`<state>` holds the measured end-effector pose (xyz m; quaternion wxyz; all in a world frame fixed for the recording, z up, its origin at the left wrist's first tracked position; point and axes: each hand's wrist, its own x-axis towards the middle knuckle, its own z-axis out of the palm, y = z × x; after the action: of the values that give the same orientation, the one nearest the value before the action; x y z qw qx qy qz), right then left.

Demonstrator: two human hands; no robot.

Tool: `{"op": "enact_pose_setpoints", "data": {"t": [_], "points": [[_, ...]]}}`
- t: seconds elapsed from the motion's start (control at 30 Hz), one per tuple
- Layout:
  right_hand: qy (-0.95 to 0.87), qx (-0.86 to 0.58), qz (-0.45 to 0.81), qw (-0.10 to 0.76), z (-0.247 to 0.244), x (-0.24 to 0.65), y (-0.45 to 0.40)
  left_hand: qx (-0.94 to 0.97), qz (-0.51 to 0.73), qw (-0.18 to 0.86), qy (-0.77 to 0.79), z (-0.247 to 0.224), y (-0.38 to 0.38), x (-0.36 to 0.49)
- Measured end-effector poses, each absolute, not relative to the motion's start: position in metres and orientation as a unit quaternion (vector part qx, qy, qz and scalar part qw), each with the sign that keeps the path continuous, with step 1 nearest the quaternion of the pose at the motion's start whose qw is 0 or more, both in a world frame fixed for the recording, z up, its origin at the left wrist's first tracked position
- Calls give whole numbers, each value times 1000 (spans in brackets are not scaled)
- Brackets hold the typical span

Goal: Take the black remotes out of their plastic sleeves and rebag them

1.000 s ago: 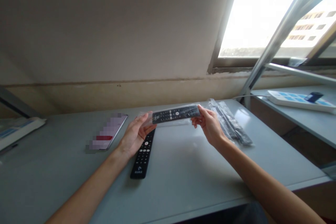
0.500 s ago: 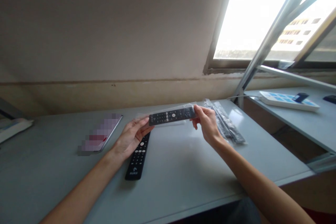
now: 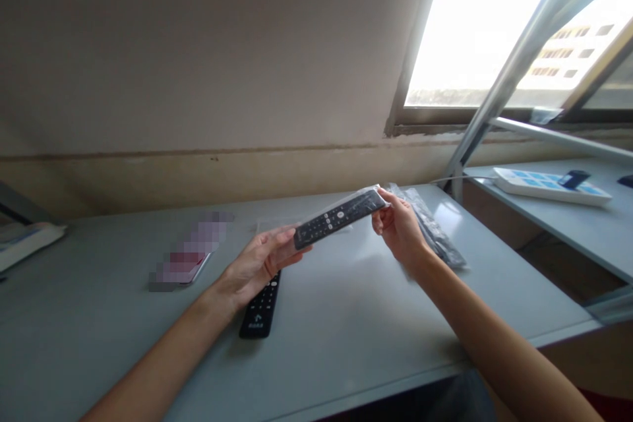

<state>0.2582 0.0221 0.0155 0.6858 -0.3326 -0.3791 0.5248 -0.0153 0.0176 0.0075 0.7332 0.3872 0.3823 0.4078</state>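
Above the table, a black remote control in a clear plastic sleeve is held tilted, its right end higher. My left hand is closed on its left end, thumb on top and fingers beneath. At the other end, my right hand pinches the sleeve and the remote's tip between thumb and fingers. A second black remote, without a sleeve, lies on the table partly under my left hand, which hides its far end. Just beyond my right hand lie several crumpled plastic sleeves.
A phone-like flat object, partly blurred out, lies left on the grey table. Another clear sleeve lies flat behind the held remote. A white power strip rests on the right-hand table beside a metal frame post.
The held remote has tilted, its right end rising and its left end dropping slightly. Both hands have shifted a little to the right with it.
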Motion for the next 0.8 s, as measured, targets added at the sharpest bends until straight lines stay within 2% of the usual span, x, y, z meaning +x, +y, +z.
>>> {"op": "enact_pose_setpoints", "data": {"t": [0.33, 0.6, 0.8], "points": [[-430, -352, 454, 696, 28, 264, 12, 407, 389, 737, 375, 4, 17, -15], [-518, -455, 258, 677, 28, 260, 9, 401, 426, 713, 387, 3, 29, -23], [-546, -430, 299, 653, 23, 248, 5, 349, 486, 694, 401, -2, 39, -28]]}}
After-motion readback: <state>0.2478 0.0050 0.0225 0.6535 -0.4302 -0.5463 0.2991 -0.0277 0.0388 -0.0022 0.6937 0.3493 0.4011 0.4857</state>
